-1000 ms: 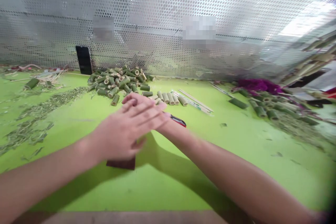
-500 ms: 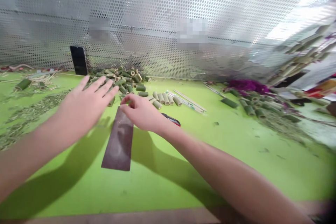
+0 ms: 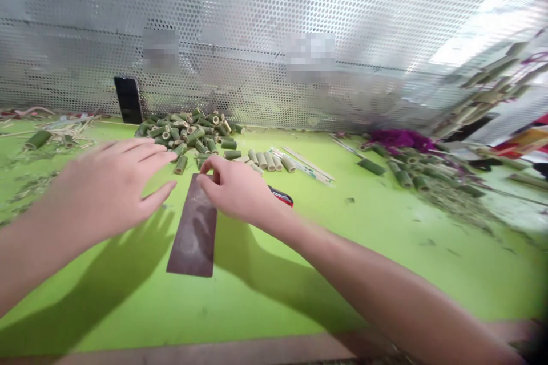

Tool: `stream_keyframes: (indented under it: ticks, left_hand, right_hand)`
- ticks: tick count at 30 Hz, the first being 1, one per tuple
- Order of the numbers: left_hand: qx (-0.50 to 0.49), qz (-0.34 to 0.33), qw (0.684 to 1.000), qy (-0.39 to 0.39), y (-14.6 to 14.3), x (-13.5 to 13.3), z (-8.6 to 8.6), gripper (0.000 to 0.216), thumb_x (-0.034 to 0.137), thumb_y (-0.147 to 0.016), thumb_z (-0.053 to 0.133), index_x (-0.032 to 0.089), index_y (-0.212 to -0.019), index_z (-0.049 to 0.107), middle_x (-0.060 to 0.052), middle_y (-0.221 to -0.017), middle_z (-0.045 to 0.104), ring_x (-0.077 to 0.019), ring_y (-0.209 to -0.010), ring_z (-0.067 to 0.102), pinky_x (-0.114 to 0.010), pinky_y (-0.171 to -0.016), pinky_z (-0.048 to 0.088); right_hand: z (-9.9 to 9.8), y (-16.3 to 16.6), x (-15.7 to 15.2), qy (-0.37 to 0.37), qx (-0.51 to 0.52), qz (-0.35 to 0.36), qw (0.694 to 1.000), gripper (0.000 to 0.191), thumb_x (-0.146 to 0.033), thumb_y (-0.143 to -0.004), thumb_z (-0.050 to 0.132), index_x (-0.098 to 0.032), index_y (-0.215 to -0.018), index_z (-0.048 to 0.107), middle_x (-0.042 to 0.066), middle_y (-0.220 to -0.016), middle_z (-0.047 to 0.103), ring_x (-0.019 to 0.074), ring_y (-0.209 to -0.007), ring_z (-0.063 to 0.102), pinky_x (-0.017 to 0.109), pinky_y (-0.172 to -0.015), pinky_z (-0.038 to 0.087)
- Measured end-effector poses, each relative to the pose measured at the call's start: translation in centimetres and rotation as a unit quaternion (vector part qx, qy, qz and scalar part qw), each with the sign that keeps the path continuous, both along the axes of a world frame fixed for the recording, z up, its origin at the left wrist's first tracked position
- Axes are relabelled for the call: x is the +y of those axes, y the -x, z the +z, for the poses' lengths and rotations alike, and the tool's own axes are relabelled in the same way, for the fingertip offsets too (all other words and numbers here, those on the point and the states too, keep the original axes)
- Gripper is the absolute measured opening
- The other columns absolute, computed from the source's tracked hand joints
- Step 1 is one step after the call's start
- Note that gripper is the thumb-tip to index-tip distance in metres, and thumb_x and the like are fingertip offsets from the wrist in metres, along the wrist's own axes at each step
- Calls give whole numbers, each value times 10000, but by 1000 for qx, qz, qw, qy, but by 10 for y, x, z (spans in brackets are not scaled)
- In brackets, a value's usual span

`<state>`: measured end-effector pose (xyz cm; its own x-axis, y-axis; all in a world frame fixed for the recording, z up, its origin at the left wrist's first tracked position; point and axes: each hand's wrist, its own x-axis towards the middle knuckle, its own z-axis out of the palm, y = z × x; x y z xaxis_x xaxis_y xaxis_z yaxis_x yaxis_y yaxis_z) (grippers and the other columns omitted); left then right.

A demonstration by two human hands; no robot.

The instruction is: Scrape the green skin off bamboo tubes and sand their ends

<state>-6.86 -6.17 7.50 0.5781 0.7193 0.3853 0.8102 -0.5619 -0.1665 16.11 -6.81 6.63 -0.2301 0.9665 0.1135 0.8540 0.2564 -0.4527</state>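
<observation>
A strip of dark brown sandpaper [image 3: 192, 242] with pale dusty smears lies flat on the green table. My right hand [image 3: 233, 185] is over its far right corner, thumb and forefinger curled into a pinch. What sits between those fingertips, if anything, is hidden. To the left, my left hand [image 3: 115, 182] hovers palm down above the table, fingers stretched out and thumb apart, holding nothing. Beyond both hands lies a heap of short green bamboo tubes [image 3: 194, 132]. A row of paler, peeled bamboo pieces [image 3: 269, 161] is just past my right hand.
A red and black utility knife [image 3: 282, 196] lies by my right wrist. Thin sticks [image 3: 310, 166] are behind it. A phone [image 3: 128, 100] leans on the perforated metal screen [image 3: 257, 23]. More bamboo tubes [image 3: 402, 175], purple fibre [image 3: 400, 139] and green shavings [image 3: 458, 202] lie right.
My left hand has drawn back toward me and left, away from the tube heap, with its thumb now showing. My right hand and the sandpaper have hardly moved.
</observation>
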Motion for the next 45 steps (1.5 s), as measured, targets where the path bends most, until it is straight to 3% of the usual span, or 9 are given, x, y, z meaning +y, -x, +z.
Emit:
stream_keyframes:
  ticks: [5,10,17,23,28,40,45]
  left_hand:
    - [10,-27,999,-38,-18,-21,4,477,482,-973,340,251,-1193,694,-107,-1245,734,-363,-1175,644,-562,-1020,487]
    - [-3,-51,998,-34,-21,-21,2,423,465,-993,362,253,-1092,714,-103,-1161,736,-373,-1115,654,-557,-957,495]
    - [-1,-55,998,-35,-21,-19,1,450,466,-996,352,224,-1094,718,-118,-1159,740,-377,-1074,669,-551,-918,494]
    - [14,-23,1000,-11,-19,-18,-6,457,496,-981,345,248,-1058,721,-109,-1137,752,-372,-1067,674,-547,-944,491]
    - [20,11,1000,7,-15,-17,-5,526,508,-967,290,253,-1156,709,-116,-1163,759,-385,-1094,675,-560,-934,498]
    - [56,54,997,-2,-6,-12,-10,552,482,-943,297,238,-1181,731,-108,-1168,772,-364,-1055,699,-533,-895,525]
    - [-2,45,997,-63,1,-15,-8,549,505,-966,288,240,-1151,732,-135,-1136,768,-382,-1107,676,-599,-1081,398]
  right_hand:
    - [3,2,-6,0,-37,-11,999,251,-376,-971,488,-236,-1069,672,32,-860,762,209,-706,659,288,-570,380]
    - [3,1,-11,-9,-51,-11,999,265,-380,-959,468,-245,-1059,672,26,-880,769,223,-717,667,296,-587,384]
    - [0,2,-13,-5,-66,-7,998,281,-406,-951,464,-250,-1062,669,23,-850,759,234,-703,665,299,-570,377]
    - [-2,3,-11,-1,-73,1,997,274,-395,-942,474,-241,-1057,670,30,-859,759,231,-712,672,298,-580,398]
    - [1,6,-15,-8,-89,13,996,291,-391,-957,472,-225,-1084,674,30,-813,749,222,-672,666,296,-574,414]
    - [6,11,-22,-23,-152,26,988,291,-389,-985,476,-198,-1089,669,70,-883,769,234,-691,689,328,-616,507]
    - [4,10,-22,16,-93,34,995,267,-385,-959,513,-213,-1071,684,49,-851,762,215,-704,685,306,-615,487]
